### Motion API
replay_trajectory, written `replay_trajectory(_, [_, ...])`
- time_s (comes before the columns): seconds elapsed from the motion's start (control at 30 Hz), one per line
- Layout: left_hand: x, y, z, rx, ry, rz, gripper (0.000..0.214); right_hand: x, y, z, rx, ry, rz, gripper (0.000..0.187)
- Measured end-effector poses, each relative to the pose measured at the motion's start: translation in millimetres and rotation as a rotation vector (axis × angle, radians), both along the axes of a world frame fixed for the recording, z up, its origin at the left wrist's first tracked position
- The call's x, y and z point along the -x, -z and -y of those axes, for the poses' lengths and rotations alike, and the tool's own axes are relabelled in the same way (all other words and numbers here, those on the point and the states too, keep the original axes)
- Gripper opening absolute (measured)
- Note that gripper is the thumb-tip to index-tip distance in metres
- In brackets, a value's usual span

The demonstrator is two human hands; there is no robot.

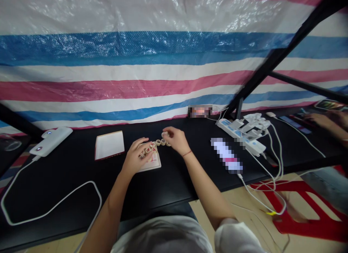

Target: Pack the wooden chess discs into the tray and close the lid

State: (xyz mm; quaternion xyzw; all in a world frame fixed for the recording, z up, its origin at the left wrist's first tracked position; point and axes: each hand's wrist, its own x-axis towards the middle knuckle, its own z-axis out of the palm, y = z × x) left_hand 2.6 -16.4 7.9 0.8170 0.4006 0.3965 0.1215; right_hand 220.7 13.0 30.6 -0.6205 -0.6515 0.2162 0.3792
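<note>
My left hand (138, 154) rests with curled fingers over several round wooden chess pieces (148, 150) lying on a small white box tray (153, 164) on the black table (67, 173). My right hand (175, 138) is just beyond it, with thumb and fingertips pinched on one round piece (164, 134) above a short row of pieces (162, 142) on the table. A thin red band circles my right wrist. The white box lid (109, 145) lies flat to the left of my left hand.
A white power bank (51, 140) with a long white cable sits at the left. A power strip (240, 133) crowded with plugs and cables lies at the right. Another person's hand (323, 120) works at the far right. A red stool (307, 205) stands below; striped tarp hangs behind.
</note>
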Motion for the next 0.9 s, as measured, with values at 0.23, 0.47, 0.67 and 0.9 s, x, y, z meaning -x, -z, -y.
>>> replay_trajectory(0.23, [-6,11.2,-3,0.033,0.026,-0.004,0.031,50,21.7,37,-0.027,-0.126,-0.508,0.023])
replay_trajectory(0.47, [-2,10.6,-5,0.07,0.003,0.008,0.027,54,32.7,40,0.005,-0.16,-0.681,0.027])
replay_trajectory(0.67, [4,10.7,-7,0.056,-0.059,0.075,0.022,46,36.1,36,-0.053,-0.022,-0.809,0.026])
replay_trajectory(0.9, [12,9.0,-6,0.125,-0.121,0.175,0.02,32,36.9,32,-0.09,0.126,-0.915,0.029])
